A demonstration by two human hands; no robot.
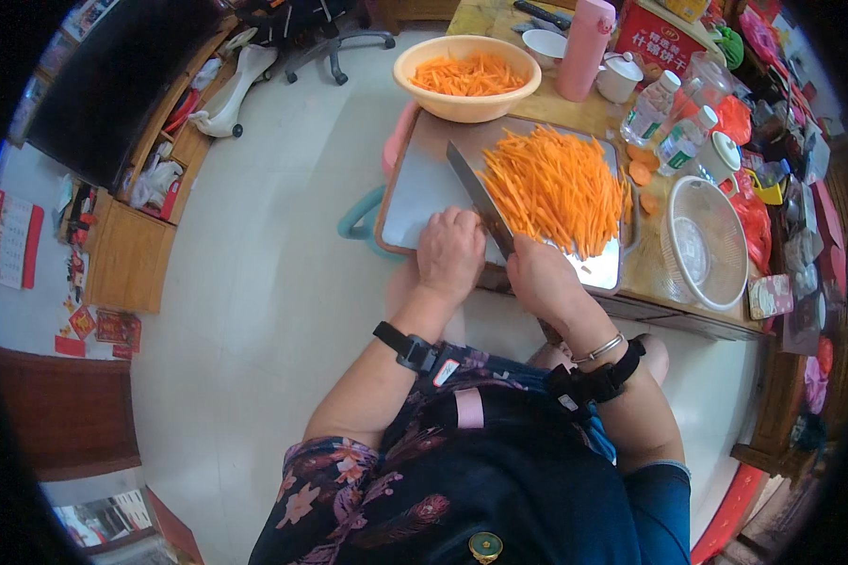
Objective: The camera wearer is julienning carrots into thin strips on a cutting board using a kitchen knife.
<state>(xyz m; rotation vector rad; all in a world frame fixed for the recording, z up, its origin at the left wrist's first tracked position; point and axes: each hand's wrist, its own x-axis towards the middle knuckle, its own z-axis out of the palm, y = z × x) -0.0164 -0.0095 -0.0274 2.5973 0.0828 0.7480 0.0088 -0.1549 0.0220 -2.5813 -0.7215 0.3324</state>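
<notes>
A metal-faced cutting board (424, 176) lies at the table's near edge. On its right part is a large heap of carrot strips (555, 191). My right hand (548, 279) grips a kitchen knife (482, 198), its blade pointing away and to the left, along the heap's left side. My left hand (452, 251) is curled at the board's near edge, left of the blade; what its fingers hold is hidden. A cream plastic bowl (466, 104) with more carrot strips stands at the board's far left corner. Carrot slices (639, 173) lie right of the board.
An empty plastic strainer basket (707, 240) stands at right. Beyond it are water bottles (682, 145), a lidded white cup (618, 78), a pink thermos (585, 53), a white bowl (545, 46) and red plastic bags (752, 219). A teal stool (357, 219) touches the table's left side.
</notes>
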